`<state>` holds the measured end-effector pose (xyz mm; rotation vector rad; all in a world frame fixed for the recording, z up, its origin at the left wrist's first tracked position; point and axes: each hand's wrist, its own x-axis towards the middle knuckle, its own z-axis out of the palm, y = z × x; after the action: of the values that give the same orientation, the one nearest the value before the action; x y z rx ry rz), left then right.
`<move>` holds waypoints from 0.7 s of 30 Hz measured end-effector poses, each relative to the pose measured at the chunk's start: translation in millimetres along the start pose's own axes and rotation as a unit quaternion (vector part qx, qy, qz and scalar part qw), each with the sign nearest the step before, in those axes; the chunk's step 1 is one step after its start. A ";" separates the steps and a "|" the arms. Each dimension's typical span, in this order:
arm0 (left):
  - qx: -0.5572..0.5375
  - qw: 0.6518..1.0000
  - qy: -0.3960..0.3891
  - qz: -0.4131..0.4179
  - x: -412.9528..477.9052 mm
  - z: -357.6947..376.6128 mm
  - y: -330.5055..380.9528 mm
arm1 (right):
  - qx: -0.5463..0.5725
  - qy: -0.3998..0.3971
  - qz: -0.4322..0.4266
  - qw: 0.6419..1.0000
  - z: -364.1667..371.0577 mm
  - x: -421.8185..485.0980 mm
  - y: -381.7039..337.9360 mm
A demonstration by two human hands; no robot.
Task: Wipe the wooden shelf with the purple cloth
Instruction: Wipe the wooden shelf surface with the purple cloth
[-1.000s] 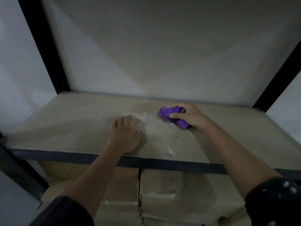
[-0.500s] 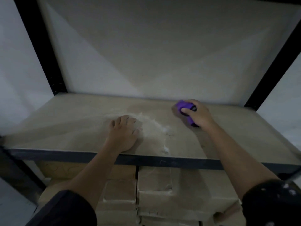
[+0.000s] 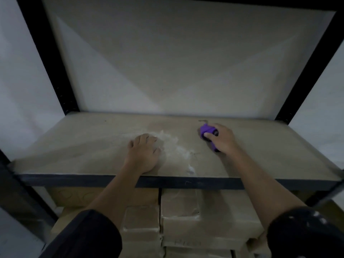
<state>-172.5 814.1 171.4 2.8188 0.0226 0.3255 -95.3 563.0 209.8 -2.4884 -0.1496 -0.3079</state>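
Observation:
The wooden shelf [image 3: 78,146] spans the middle of the view, a tan board in a black metal frame. My right hand [image 3: 222,139] grips a bunched purple cloth [image 3: 207,130] and presses it on the board right of centre, near the back. Most of the cloth is hidden under my fingers. My left hand [image 3: 143,152] rests flat on the board near the front edge, fingers spread. A streak of white dust [image 3: 176,148] lies between the two hands and runs toward the front edge.
Black uprights [image 3: 55,75] stand at the back left and back right [image 3: 307,71], with a pale back panel [image 3: 176,62] between them. Stacked cardboard boxes [image 3: 178,216] sit below the shelf's dark front rail [image 3: 74,180].
My right hand slid the purple cloth to the right and toward the back of the shelf. My left hand stayed flat in the same spot.

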 end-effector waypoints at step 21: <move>0.043 0.998 0.003 0.046 -50.5 -28.6 -65.2 | 0.006 -0.022 -0.067 0.998 2.5 -50.2 -10.2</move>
<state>-226.9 882.3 167.3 2.9110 -0.0941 0.3607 -145.2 570.9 200.9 -2.4793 -0.3349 -0.3078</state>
